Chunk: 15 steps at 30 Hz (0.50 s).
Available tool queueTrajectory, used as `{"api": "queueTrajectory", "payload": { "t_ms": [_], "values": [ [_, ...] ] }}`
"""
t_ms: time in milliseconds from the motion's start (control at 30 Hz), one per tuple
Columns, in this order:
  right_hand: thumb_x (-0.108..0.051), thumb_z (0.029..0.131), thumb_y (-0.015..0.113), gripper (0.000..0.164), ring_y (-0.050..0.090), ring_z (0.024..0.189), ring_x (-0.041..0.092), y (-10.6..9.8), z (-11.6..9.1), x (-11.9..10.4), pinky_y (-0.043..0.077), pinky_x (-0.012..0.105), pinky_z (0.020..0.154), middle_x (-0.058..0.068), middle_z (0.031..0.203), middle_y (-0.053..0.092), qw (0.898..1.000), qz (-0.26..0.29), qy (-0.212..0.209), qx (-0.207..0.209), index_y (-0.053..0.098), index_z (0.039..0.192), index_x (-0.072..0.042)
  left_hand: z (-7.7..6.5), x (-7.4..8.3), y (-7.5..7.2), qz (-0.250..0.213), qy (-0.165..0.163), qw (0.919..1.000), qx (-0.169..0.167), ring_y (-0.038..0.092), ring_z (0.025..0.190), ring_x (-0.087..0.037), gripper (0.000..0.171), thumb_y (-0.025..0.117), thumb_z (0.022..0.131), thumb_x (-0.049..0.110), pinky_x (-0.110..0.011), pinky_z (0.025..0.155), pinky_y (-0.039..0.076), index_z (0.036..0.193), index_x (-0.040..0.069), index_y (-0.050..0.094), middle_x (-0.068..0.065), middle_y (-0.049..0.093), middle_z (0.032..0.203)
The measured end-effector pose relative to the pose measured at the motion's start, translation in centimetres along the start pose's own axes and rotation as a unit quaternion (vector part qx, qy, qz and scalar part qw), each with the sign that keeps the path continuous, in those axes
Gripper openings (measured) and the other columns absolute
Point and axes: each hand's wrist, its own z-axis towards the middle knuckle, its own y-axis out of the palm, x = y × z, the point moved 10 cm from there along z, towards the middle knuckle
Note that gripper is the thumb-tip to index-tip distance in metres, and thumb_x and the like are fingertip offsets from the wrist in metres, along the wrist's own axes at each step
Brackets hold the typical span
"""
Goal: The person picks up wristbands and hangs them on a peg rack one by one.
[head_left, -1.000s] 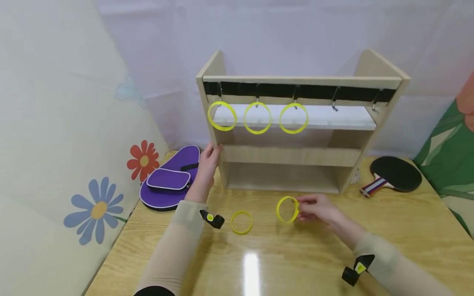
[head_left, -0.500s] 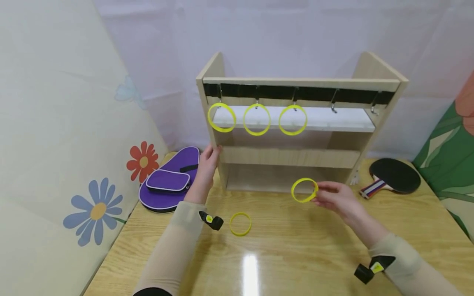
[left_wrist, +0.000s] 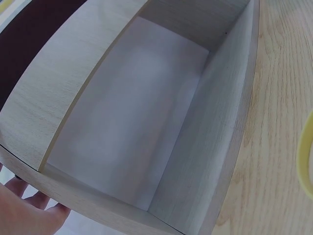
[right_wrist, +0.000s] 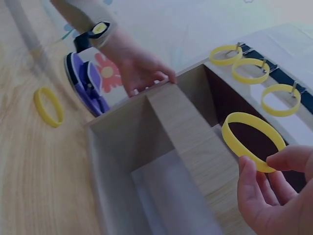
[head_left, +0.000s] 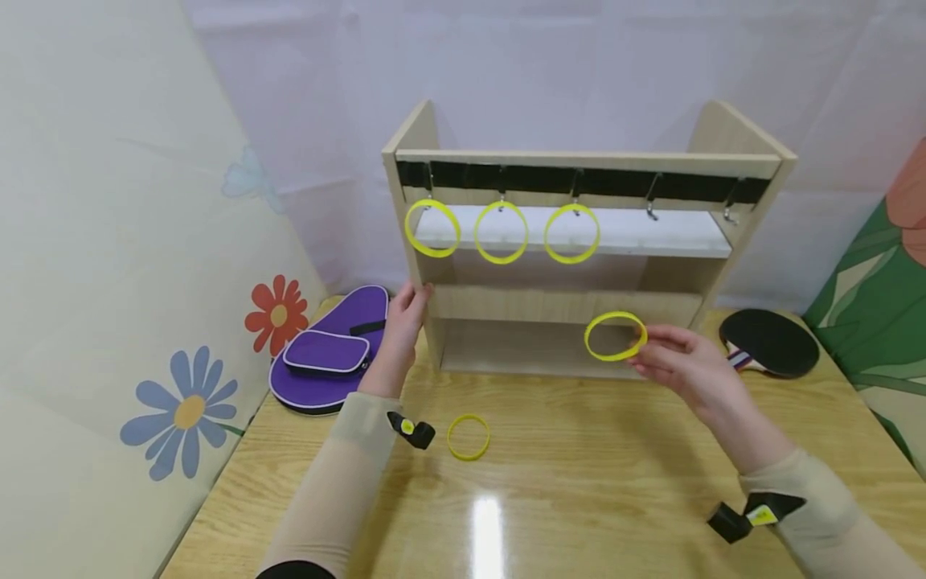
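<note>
My right hand (head_left: 683, 362) pinches a yellow ring (right_wrist: 234, 142) between thumb and fingertips, tilted in the air before the lower right of the wooden shelf (head_left: 567, 305). At the shelf's left side, my left hand (head_left: 407, 326) grips the front edge of the side panel; some of its fingers (left_wrist: 36, 200) lie against the panel's outer face. Three more yellow rings hang on hooks along the black strip (head_left: 615, 178), the rightmost hanging ring (head_left: 571, 260) on the middle hook. Another loose ring (head_left: 469, 457) lies flat on the table.
Bare hooks (head_left: 652, 211) are at the strip's right end. A purple paddle case (head_left: 329, 354) lies left of the shelf, and a black table tennis paddle (head_left: 770, 342) lies to its right. The wooden table (head_left: 564, 498) meets patterned walls at both sides.
My right hand has lifted the pinched ring up and to the right, from just above the table to the front of the lower shelf. My left hand stays in place.
</note>
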Motion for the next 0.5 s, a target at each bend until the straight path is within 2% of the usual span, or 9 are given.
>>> {"api": "queueTrajectory", "payload": {
  "t_ms": [333,500],
  "values": [
    [0.005,0.096,0.056,0.022,0.072,0.086,0.016,0.0,-0.3,-4.3,0.058,0.026,0.075,0.004,0.096,0.073,0.998,0.047,-0.036,0.017,0.07,0.104,-0.01,0.1,-0.1,0.1,-0.001,-0.006,1.0,0.003,0.053,0.106,-0.013,0.045,0.046,0.101,0.022,-0.039,0.104,0.041,0.145,0.014,0.05,-0.018,0.056,0.135],
    [0.002,0.095,0.059,0.018,0.072,0.087,0.015,-0.3,-0.3,-6.0,0.058,0.025,0.076,0.003,0.097,0.072,0.997,0.058,-0.044,0.04,0.067,0.107,-0.009,0.1,-0.2,0.0,0.003,-0.006,1.0,0.002,0.054,0.102,-0.01,0.045,0.045,0.102,0.022,-0.038,0.103,0.041,0.146,0.015,0.049,-0.019,0.056,0.134]
  ]
}}
